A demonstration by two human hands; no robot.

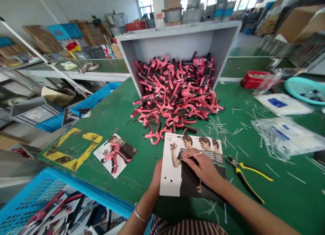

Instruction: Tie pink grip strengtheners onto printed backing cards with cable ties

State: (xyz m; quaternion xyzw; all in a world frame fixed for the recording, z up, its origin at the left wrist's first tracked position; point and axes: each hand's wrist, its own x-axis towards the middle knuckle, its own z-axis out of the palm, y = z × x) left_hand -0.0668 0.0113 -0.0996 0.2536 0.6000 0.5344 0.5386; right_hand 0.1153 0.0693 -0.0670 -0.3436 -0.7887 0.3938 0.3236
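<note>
Printed cards (170, 184), overlapping in a fanned stack, are held up over the green table in front of me. My left hand (157, 172) grips their left edge, its fingers mostly hidden behind them. Over the front of the cards, my right hand (200, 165) pinches a thin white strip (191, 155) between thumb and fingers. Left of the cards lies a card with a pink and black hand grip (115, 153) on it. Yellow-handled pliers (240, 170) lie open to the right. Many loose pink and black hand grips (175, 92) spill from a tipped grey crate (177, 31).
A blue basket (38, 184) of carded grips stands at the lower left. Yellow-black tape (62, 155) marks a square on the table. White strips (218, 126) lie scattered at right, near plastic bags (289, 133), a red box (254, 79) and a turquoise basin (304, 89).
</note>
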